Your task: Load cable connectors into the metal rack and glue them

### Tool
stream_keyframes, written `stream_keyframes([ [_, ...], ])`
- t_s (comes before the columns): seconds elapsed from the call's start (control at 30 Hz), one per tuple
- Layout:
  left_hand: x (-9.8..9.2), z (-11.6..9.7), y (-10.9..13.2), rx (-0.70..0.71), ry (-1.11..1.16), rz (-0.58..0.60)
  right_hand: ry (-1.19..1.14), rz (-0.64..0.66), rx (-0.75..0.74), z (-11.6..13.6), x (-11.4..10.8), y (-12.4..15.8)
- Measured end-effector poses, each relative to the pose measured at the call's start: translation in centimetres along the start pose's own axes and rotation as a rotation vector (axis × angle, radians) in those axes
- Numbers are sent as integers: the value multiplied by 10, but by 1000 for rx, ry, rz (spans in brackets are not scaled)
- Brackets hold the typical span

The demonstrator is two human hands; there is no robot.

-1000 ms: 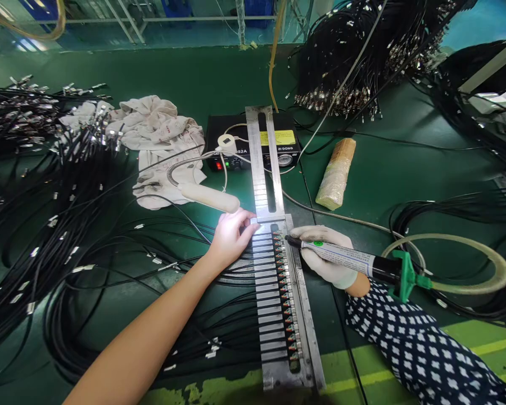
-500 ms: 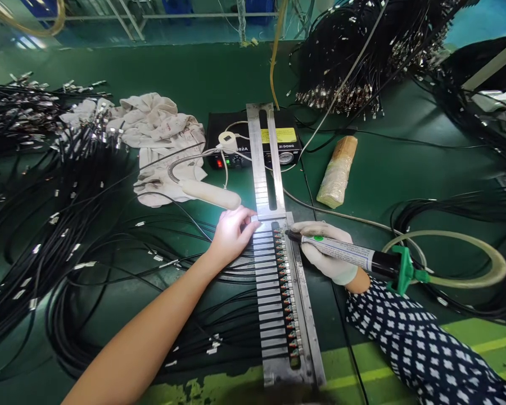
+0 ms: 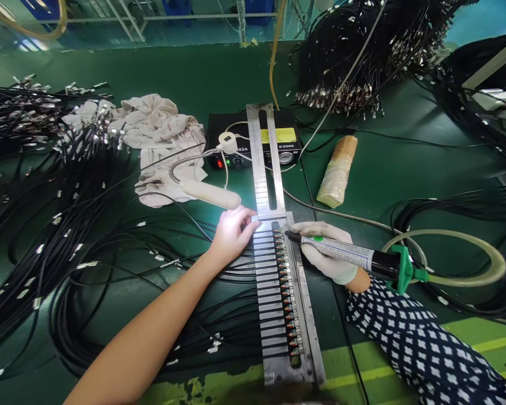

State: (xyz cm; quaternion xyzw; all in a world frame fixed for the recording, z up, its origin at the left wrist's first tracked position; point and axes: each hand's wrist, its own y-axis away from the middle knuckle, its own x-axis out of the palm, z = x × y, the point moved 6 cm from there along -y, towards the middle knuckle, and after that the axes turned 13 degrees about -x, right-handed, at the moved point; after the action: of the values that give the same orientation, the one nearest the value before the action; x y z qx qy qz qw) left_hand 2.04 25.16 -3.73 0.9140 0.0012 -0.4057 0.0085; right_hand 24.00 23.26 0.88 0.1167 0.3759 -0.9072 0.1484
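Observation:
A long slotted metal jig (image 3: 274, 332) lies lengthwise before me, holding a row of black cables (image 3: 231, 298) whose connector ends line its slot. My bare left hand (image 3: 233, 233) rests at the jig's left edge near the top of the row, thumb and forefinger closed on that edge. In my gloved right hand (image 3: 331, 253) is a glue syringe (image 3: 346, 251) with a white label, a black tip and a green cap joined to a clear hose (image 3: 489, 264). Its tip points left at the upper connectors; whether it touches one I cannot tell.
A black dispenser box (image 3: 231, 129) stands under the jig's far end. A white lamp head (image 3: 211, 194) on a bent neck shines beside my left hand. Crumpled cloth (image 3: 152, 121), a wrapped block (image 3: 337, 171) and cable bundles (image 3: 341, 56) lie around on the green table (image 3: 172, 67).

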Motion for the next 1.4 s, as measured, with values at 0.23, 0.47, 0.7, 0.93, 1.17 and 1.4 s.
stream_keyframes([
  [0.23, 0, 0, 0, -1, 4, 3, 3, -2, -11, 2, -1, 0],
  [0.47, -1, -2, 0, -6, -5, 8, 24, 8, -3, 2, -1, -1],
  [0.7, 0, -1, 0, -4, 3, 4, 31, 6, 17, -1, 0, -1],
  [0.93, 0, 1, 0, 16, 13, -4, 7, -8, -39, 8, -6, 5],
  [1.17, -2, -1, 0, 25, 19, -27, 14, 17, -22, 11, -2, 5],
  [1.4, -1, -1, 1, 28, 27, -22, 2, 30, -14, 8, 0, 3],
])
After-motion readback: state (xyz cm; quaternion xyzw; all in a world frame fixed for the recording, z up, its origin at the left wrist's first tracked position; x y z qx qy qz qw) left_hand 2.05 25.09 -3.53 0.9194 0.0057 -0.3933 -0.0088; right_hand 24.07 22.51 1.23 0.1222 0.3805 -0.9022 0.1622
